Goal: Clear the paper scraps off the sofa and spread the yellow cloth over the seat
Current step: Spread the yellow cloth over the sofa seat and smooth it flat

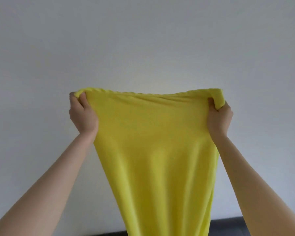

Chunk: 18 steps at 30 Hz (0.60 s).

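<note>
The yellow cloth [152, 150] is held up high above the dark sofa [276, 225], its top corners pinched in the grip of the left hand [83, 114] and right hand [220, 118], so spreading is not done, and no scraps can be seen.

Bright yellow fleecy cloth [153, 150] held up against pale wall [143, 40]; left hand [83, 114] and right hand [219, 116] grip top corners; dark sofa edge [278, 222] below.

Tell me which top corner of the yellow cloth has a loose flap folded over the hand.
The right hand's corner of the yellow cloth: a thick flap folds over it. The left hand's corner is only bunched.
</note>
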Each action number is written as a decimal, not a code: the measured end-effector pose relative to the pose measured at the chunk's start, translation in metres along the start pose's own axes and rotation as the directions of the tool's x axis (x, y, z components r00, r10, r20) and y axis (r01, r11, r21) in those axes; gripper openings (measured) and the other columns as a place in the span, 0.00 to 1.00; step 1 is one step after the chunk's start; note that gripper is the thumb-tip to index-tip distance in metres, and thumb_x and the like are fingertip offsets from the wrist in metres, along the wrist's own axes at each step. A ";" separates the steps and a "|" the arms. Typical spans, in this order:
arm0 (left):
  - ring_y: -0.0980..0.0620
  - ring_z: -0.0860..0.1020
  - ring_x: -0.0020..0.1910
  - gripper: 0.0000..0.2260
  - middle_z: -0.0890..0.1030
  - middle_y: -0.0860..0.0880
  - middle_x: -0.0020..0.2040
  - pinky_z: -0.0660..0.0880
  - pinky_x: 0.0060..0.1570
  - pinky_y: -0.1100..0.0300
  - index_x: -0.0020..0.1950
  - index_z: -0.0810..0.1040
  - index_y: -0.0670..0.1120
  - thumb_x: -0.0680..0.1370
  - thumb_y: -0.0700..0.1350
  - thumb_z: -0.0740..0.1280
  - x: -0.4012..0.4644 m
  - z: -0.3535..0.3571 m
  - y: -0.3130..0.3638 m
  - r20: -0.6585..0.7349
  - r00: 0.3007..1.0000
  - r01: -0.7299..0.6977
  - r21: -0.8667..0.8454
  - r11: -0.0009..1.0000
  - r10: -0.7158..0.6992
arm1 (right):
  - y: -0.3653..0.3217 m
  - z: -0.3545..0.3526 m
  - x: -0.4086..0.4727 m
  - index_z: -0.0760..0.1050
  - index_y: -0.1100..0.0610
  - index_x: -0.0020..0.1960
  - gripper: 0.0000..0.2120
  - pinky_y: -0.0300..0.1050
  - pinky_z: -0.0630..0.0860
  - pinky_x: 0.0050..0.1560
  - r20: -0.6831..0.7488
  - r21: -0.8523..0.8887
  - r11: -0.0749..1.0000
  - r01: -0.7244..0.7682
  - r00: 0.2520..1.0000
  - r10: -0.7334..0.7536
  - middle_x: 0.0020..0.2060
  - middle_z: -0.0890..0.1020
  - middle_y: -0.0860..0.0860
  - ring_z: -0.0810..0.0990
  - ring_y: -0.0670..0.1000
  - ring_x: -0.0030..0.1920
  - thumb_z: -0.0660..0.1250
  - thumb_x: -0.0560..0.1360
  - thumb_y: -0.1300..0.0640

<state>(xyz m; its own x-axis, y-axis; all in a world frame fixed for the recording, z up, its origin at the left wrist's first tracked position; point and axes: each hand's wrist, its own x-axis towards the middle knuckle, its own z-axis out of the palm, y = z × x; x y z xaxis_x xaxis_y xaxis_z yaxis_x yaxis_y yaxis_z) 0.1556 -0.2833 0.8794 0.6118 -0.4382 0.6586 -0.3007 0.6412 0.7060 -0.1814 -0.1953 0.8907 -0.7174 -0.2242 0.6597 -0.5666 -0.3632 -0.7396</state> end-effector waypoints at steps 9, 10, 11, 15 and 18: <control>0.39 0.75 0.48 0.15 0.78 0.36 0.49 0.65 0.45 0.51 0.53 0.71 0.36 0.84 0.47 0.53 -0.010 -0.001 -0.034 0.167 0.979 0.078 0.215 0.973 -0.115 | 0.050 0.006 -0.010 0.77 0.62 0.45 0.12 0.48 0.72 0.40 0.279 -0.273 0.957 -0.101 0.943 0.179 0.37 0.78 0.55 0.79 0.59 0.44 0.62 0.77 0.54; 0.41 0.73 0.43 0.14 0.77 0.38 0.45 0.63 0.42 0.52 0.51 0.70 0.37 0.84 0.47 0.52 -0.009 -0.001 -0.027 0.147 0.988 0.020 0.169 0.985 -0.045 | 0.043 0.004 -0.005 0.76 0.60 0.42 0.12 0.46 0.70 0.37 0.203 -0.147 0.985 -0.088 0.972 0.117 0.35 0.78 0.53 0.77 0.58 0.41 0.62 0.78 0.53; 0.42 0.72 0.41 0.14 0.76 0.39 0.43 0.64 0.41 0.52 0.51 0.70 0.38 0.84 0.47 0.52 -0.009 0.001 -0.022 0.181 0.983 -0.032 0.164 0.986 0.002 | 0.036 0.006 -0.002 0.74 0.58 0.39 0.14 0.45 0.67 0.34 0.155 -0.058 0.995 -0.086 0.983 0.094 0.32 0.76 0.52 0.75 0.55 0.36 0.61 0.79 0.51; 0.38 0.77 0.57 0.17 0.78 0.35 0.58 0.72 0.56 0.49 0.59 0.75 0.37 0.83 0.48 0.54 -0.012 0.015 -0.064 0.646 0.716 -0.160 0.519 0.840 -0.263 | 0.043 0.024 -0.015 0.74 0.59 0.40 0.17 0.45 0.69 0.37 0.477 -0.372 0.928 -0.014 0.855 0.205 0.35 0.77 0.53 0.75 0.56 0.38 0.63 0.77 0.45; 0.37 0.74 0.63 0.17 0.75 0.35 0.63 0.70 0.60 0.49 0.63 0.72 0.36 0.83 0.46 0.54 -0.011 0.002 -0.097 0.534 0.733 -0.116 0.709 0.695 -0.422 | 0.059 0.022 -0.021 0.73 0.60 0.38 0.16 0.45 0.68 0.34 0.497 -0.321 0.943 -0.086 0.832 0.245 0.31 0.75 0.52 0.74 0.55 0.38 0.65 0.76 0.48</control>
<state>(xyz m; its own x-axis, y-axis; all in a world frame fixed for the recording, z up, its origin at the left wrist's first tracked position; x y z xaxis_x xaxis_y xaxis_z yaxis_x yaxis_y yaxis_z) 0.1768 -0.3420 0.8045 0.1850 -0.9278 0.3239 -0.7990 0.0499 0.5993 -0.1908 -0.2316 0.8364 -0.5341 -0.7254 0.4342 -0.6028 -0.0333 -0.7972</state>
